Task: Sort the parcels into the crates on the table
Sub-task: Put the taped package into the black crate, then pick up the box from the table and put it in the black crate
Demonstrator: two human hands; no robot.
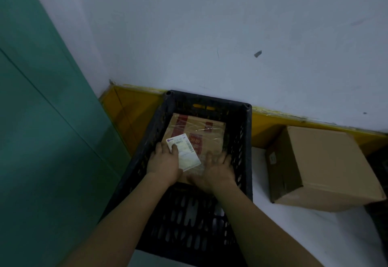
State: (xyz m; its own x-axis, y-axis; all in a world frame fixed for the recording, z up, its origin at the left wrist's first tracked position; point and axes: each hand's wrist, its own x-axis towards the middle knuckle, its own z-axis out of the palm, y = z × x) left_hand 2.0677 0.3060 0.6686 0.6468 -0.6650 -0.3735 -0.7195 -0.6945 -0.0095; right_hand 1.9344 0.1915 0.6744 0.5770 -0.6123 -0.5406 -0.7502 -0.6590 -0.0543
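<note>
A white shipping label (183, 152) on a taped cardboard parcel (201, 132) shows barcodes and the number 59; its smaller print is unreadable. Red panels carry blurred Chinese characters.

Dim, bluish cast; wide-angle bending at edges; slight softness throughout.

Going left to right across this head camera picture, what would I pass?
Green panel → left hand → right hand, both on the taped parcel inside the black crate → plain cardboard box.
</note>
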